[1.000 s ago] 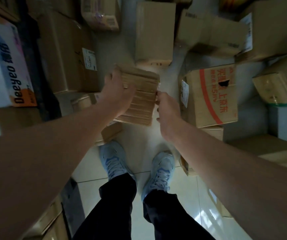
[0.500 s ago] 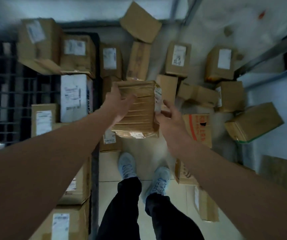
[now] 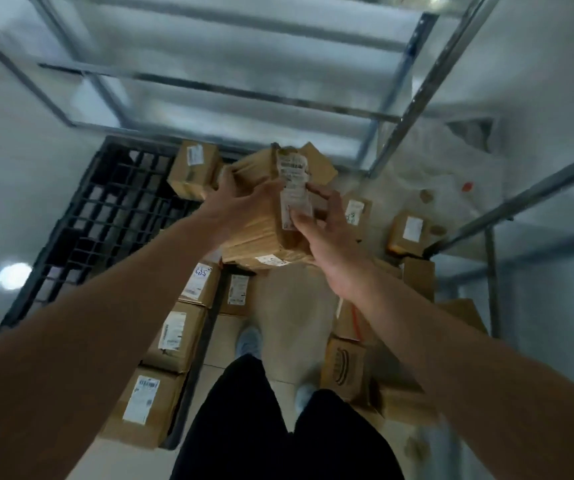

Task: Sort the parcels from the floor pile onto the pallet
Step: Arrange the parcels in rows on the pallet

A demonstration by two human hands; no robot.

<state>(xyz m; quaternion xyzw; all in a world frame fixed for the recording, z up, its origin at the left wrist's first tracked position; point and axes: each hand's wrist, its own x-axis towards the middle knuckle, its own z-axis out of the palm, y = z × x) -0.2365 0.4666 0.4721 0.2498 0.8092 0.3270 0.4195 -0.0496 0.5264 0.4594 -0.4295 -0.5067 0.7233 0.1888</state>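
The person holds one taped cardboard parcel [image 3: 261, 220] in the air in front of the body, between both hands. The left hand [image 3: 233, 206] presses flat against the parcel's left face, fingers extended upward along it. The right hand [image 3: 327, 233] grips the right side, fingers spread over a white shipping label [image 3: 294, 188] on the upper face. The parcel is tilted and clear of every surface. It hangs above the right edge of the black grid pallet [image 3: 105, 216]. Several labelled boxes [image 3: 174, 337] stand in a row along that pallet edge. More boxes [image 3: 408, 233] lie on the tiled floor [image 3: 285, 306] to the right. A metal shelving frame [image 3: 417, 98] stands behind.
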